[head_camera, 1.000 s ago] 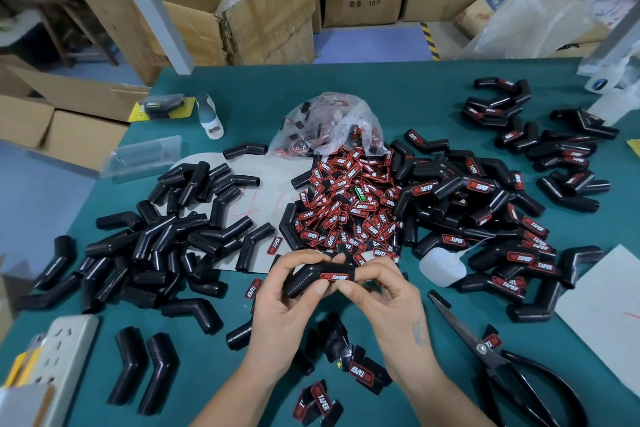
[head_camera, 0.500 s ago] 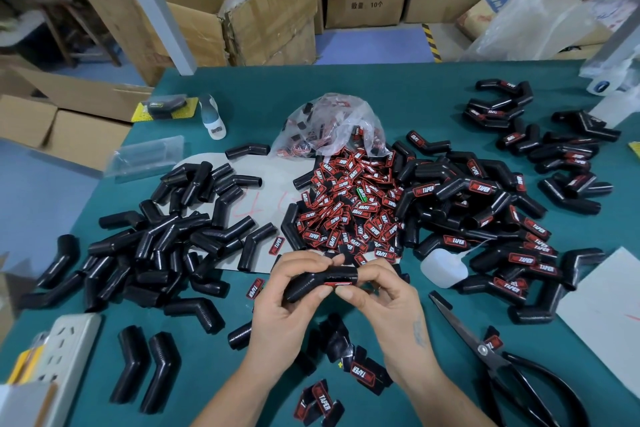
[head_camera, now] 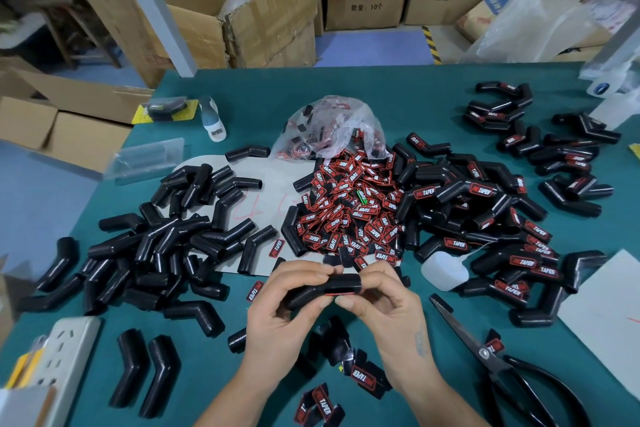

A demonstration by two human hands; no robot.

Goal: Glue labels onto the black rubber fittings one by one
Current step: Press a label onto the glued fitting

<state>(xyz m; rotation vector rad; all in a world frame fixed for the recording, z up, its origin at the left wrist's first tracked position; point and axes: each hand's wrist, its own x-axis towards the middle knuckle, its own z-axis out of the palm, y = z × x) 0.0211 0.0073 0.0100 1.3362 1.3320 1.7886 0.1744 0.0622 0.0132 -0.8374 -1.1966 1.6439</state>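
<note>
2 hands are holding 1 black fitting just above the desk, near its front edge. The left hand is curling round the fitting's bent left end, fingers over the top and thumb under. The right hand is pinching the straight right end — fingertips on top, thumb pressing from below, where a thin red edge of a label is showing under the fitting.

Behind the hands a heap of red-and-black labels is spilling from a clear bag. Bare fittings are lying piled to the left of that heap, partly on a grey sheet; labelled fittings are lying piled to the right, with more further back. A white bottle is lying just beside the labelled pile, and scissors are lying at the front right. A few loose labels are lying under the wrists — 1 power strip is sitting at the front left corner.
</note>
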